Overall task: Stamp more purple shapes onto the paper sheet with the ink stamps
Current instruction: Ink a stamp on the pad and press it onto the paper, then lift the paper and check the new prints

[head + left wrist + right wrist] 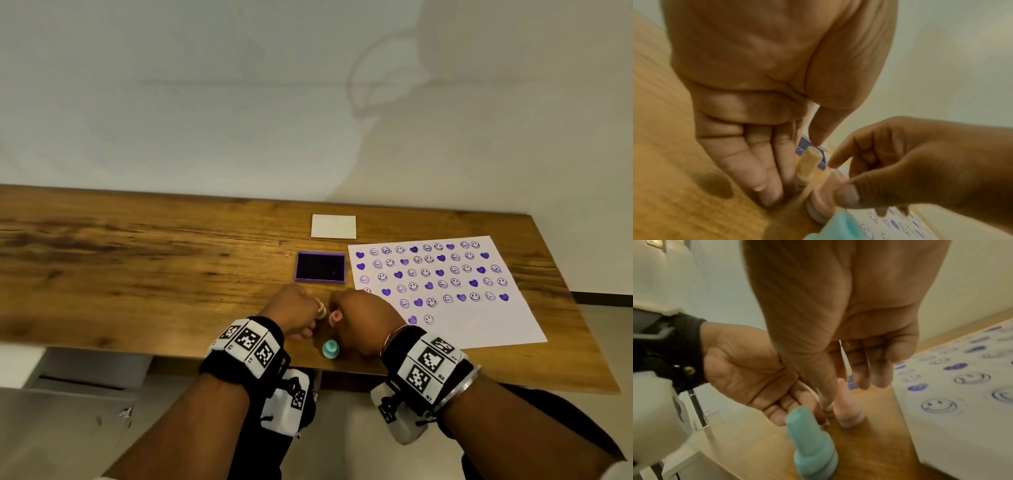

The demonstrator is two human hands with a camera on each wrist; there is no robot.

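Low over the near edge of the wooden table [154,274], my left hand [296,310] pinches a cream stamp [321,310] between thumb tip and straight fingers. The left wrist view shows that cream stamp [807,164] tilted. Beside it my right hand [364,313] holds a pink stamp [335,317] with thumb and index finger; its base [849,417] rests on the wood. A teal stamp [331,349] stands free just in front of both hands. The open purple ink pad [320,268] lies behind them. To the right lies the paper sheet [486,325], with rows of purple hearts and smiley faces.
A small white card [333,226] lies behind the ink pad near the wall. The teal stamp [812,443] stands close to the table's front edge, right under my wrists. The sheet's lower rows are mostly blank paper [962,434].
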